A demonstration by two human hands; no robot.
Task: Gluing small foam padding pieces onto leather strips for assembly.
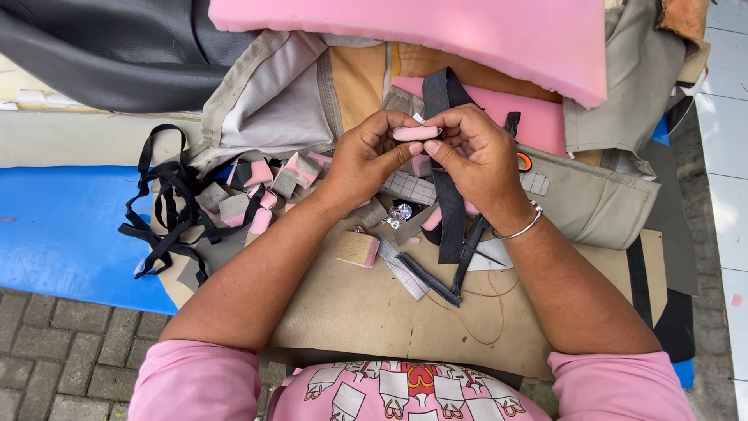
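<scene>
Two hands, left hand (366, 156) and right hand (477, 156), are being pinched together on a pink foam piece (415, 133) at twelve o'clock over the black strap (448, 210); edges are probably best being kept aligned.

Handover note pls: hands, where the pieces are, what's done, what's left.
Left hand and right hand: both pinch one small pink foam piece between the fingertips, above the tan fabric sheet.
Black strap runs under the right hand.
Done: a cluster of fabric-covered foam pieces lies to the left, one more by the left forearm.
Left: the held piece is bare foam. Tangled black straps lie at far left.
</scene>
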